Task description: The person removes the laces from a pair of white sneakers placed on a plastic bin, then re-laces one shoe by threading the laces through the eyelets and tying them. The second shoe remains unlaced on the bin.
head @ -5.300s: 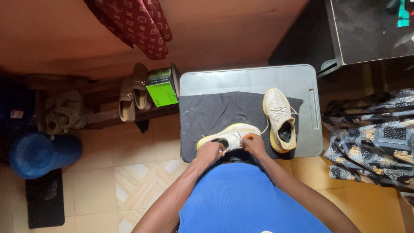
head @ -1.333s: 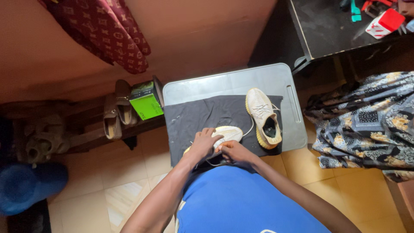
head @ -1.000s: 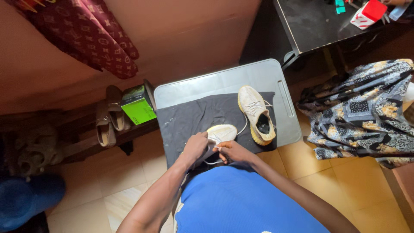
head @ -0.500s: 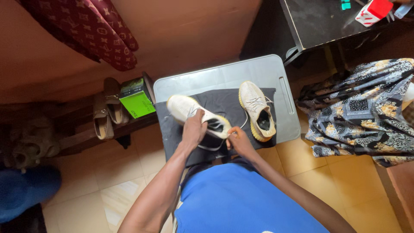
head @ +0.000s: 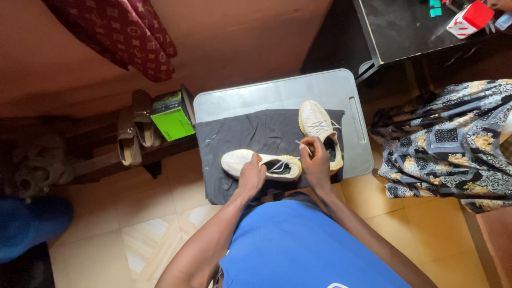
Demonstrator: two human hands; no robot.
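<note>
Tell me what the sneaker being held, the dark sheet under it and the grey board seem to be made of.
Sneaker: looks like cream knit fabric with a matte weave and a yellowish, probably rubber, sole edge. Dark sheet: soft grey cloth, since it creases and drapes over the edge. Grey board: likely smooth moulded plastic, with rounded corners, a slot handle and a dull sheen.

Two sneakers (head: pixel 261 164) on a cloth (head: pixel 240 138) on a tray (head: pixel 277 93), box (head: pixel 172 116) left.
</note>
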